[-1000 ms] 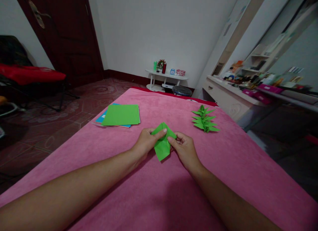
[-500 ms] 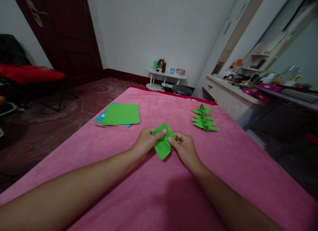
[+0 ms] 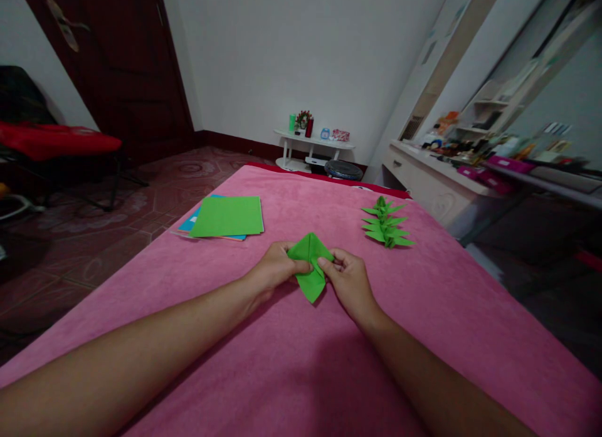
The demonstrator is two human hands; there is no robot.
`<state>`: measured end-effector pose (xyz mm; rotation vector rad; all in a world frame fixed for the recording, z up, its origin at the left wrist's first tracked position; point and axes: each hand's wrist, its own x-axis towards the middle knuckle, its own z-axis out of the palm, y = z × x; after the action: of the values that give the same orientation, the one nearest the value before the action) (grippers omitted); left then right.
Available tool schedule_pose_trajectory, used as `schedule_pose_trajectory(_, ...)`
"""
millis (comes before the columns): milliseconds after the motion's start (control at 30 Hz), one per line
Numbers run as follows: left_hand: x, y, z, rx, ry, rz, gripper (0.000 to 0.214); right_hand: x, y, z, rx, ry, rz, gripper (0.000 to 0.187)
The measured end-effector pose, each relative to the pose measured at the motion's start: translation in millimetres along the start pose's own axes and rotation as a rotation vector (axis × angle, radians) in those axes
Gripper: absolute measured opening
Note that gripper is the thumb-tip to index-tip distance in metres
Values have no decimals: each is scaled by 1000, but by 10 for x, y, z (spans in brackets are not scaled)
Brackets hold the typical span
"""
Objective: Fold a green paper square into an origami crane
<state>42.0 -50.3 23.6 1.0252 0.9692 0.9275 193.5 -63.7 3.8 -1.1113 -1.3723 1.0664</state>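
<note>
Folded green paper (image 3: 313, 285) is held over the pink cloth (image 3: 263, 362), left hand (image 3: 274, 265) and right hand (image 3: 351, 279) each pinching a side, thumbs on top, presumably to prevent creases springing open.

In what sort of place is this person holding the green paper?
Probably a room in a home: there is a dark red door, a low white stand bearing a small plant, and a cluttered pale drawer unit.
</note>
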Motion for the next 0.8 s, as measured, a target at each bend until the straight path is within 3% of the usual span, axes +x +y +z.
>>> schedule_pose_trajectory(400, 12, -19, 17, 11, 36, 65, 19, -25, -19, 13, -60, 15, -13, 13)
schedule_pose_trajectory(600, 24, -71, 1, 92, 41, 117, 13, -27, -121, 9, -200, 61, -162, 9)
schedule_pose_trajectory(800, 19, -88, 5, 140, -8, 122, 15, -9, -76, -36, -112, 42, -95, 13)
